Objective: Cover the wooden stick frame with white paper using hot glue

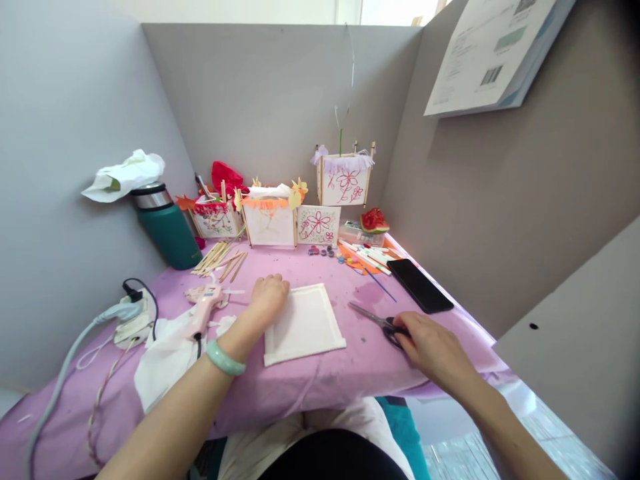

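Note:
A square white fabric panel (306,321) with raised edges lies flat on the pink-purple table cover. My left hand (270,300) rests on its upper left corner, fingers curled and pressed together; whatever is under the fingertips is hidden. To the right of the panel, my right hand (425,340) has its fingers closed round the black handles of a pair of scissors (369,315). The scissors lie low over the cover, blades pointing left and looking closed. A pink glue gun (206,310) lies left of my left hand.
Decorated box lanterns (270,223) and a flower-patterned panel (319,227) stand at the back. A green bottle (167,230), sticks (215,259) and a power strip (135,320) with cables are left. Pens (367,257) and a black phone (420,285) lie right.

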The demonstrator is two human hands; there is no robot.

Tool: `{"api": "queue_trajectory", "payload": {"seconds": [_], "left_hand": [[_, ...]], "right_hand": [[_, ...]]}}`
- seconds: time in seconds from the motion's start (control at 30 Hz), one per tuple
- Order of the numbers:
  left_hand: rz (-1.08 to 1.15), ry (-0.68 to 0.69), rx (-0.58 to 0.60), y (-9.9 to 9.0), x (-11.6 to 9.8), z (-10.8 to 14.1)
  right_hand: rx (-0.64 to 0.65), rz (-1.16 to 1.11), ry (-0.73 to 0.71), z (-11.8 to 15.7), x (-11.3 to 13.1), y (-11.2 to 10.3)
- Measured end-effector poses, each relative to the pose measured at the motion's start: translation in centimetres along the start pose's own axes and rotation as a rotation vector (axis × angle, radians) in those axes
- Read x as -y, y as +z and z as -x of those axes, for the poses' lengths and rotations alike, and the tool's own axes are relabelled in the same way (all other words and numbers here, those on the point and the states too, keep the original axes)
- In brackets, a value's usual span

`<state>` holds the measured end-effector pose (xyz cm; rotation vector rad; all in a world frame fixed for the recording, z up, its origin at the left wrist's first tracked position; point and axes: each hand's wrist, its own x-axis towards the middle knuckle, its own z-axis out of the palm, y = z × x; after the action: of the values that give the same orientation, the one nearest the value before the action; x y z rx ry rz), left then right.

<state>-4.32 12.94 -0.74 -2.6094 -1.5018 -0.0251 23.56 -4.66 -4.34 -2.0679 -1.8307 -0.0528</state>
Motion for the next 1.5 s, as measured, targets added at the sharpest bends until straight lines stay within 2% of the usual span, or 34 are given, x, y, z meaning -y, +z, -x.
{"api": "queue_trajectory", "payload": {"seconds": [0.17,0.23,0.3,0.37,0.43,0.5,0.57,0.6,0.7,0.87,1.23,1.5], "left_hand": [[0.017,-0.151,-0.029,-0.8,1.1,2.0],[0.043,-0.170,-0.042,-0.5,0.9,3.1],[0.069,-0.179,-0.083,-0.2,0.2,4.3],[0.106,-0.135,-0.134,0.0,-0.8,5.7],[0.173,0.024,-0.136,0.1,-2.0,7.2],[0.314,0.260,-0.113,0.2,-3.1,8.5],[0.481,0.417,-0.134,0.6,-3.9,9.3],[0.545,0.446,-0.154,0.8,-4.1,9.6],[0.598,0.433,-0.177,1.4,-4.3,9.5],[0.599,0.463,-0.149,1.6,-3.9,9.1],[0.562,0.460,-0.145,1.2,-3.9,9.0],[0.541,0.489,-0.158,1.4,-3.8,9.0]], "right_hand": [[0.069,-0.475,0.110,1.3,0.1,-1.8],[0.121,-0.566,0.103,2.0,0.5,-2.0],[0.147,-0.499,0.086,2.6,1.0,-1.9],[0.134,-0.327,0.068,3.3,1.4,-1.6],[0.103,-0.161,0.048,3.9,1.7,-1.5],[0.108,-0.086,0.036,4.4,2.0,-1.7],[0.148,-0.129,0.017,4.9,2.5,-2.0],[0.170,-0.179,-0.002,5.1,2.8,-2.2],[0.176,-0.280,-0.124,5.8,4.0,-2.2],[0.119,-0.174,-0.283,7.1,5.9,-1.2],[-0.033,-0.035,-0.299,7.3,8.4,-0.6],[-0.003,0.017,-0.233,7.6,9.9,-0.6]]}}
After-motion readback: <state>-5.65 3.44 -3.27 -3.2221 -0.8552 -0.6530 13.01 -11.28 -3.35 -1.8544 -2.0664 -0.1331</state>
